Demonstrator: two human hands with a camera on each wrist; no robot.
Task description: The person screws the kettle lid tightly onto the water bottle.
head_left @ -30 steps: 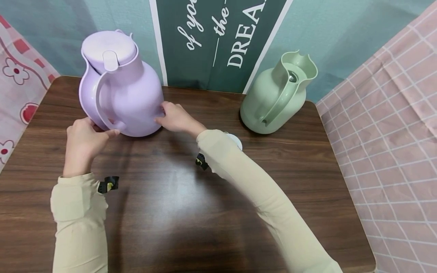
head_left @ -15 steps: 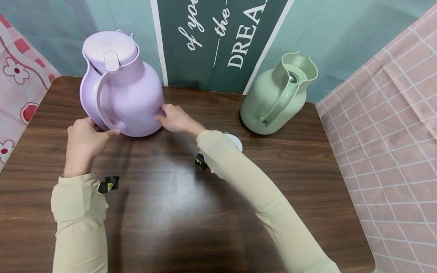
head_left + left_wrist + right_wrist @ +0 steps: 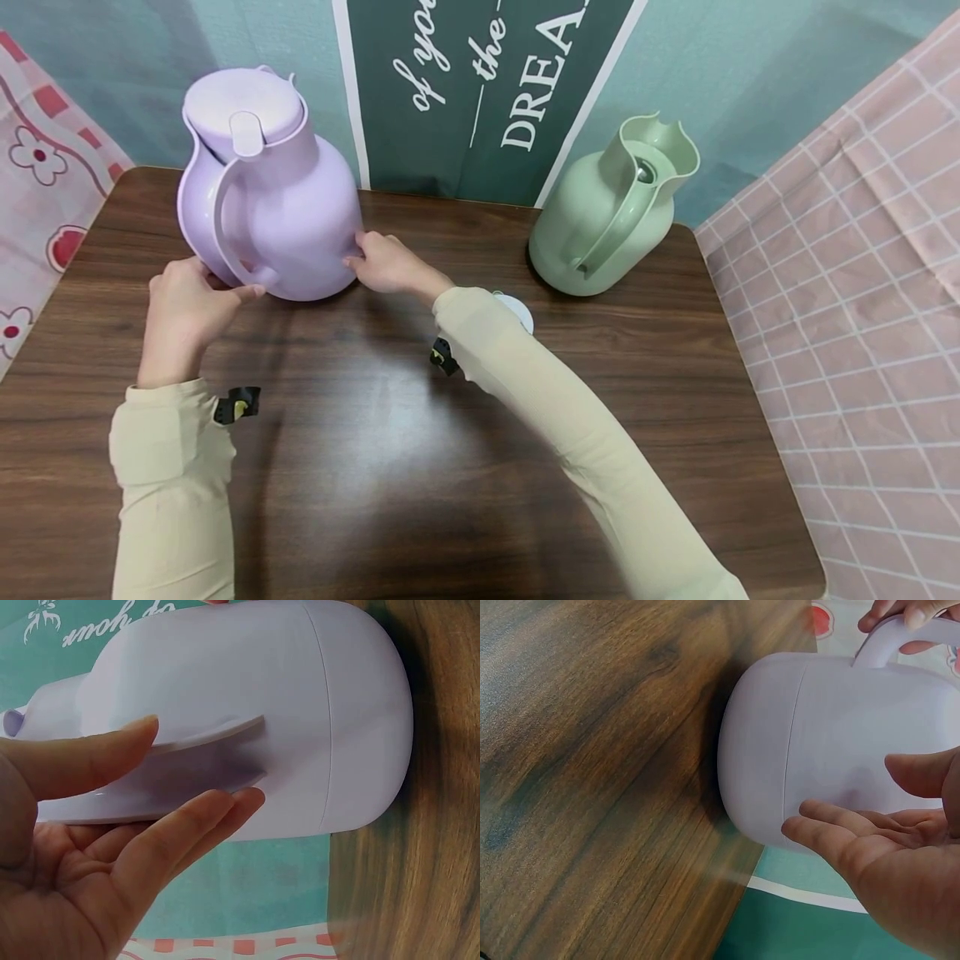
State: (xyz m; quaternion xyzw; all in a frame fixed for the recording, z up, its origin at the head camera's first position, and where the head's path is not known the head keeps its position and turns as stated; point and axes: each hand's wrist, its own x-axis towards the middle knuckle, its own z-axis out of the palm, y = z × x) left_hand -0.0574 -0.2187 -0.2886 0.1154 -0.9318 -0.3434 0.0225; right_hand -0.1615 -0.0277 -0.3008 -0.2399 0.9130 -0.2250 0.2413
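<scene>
A lilac thermos jug (image 3: 307,208) with its lid (image 3: 240,100) on stands upright at the back left of the table. My left hand (image 3: 187,304) holds the lower part of its handle (image 3: 202,742), with the thumb on one side and the fingers on the other, as the left wrist view shows. On the jug's other side my right hand (image 3: 390,262) rests against the lower body, thumb apart and fingers extended along the wall in the right wrist view. To the right stands a pale green thermos jug (image 3: 592,225) without a lid, its inner stopper showing at the neck.
A white round object (image 3: 517,311) lies on the wooden table (image 3: 375,467), partly hidden behind my right sleeve. A teal cloth with a lettered dark panel (image 3: 465,167) hangs close behind the jugs. Pink checked cloth (image 3: 862,292) borders the right side.
</scene>
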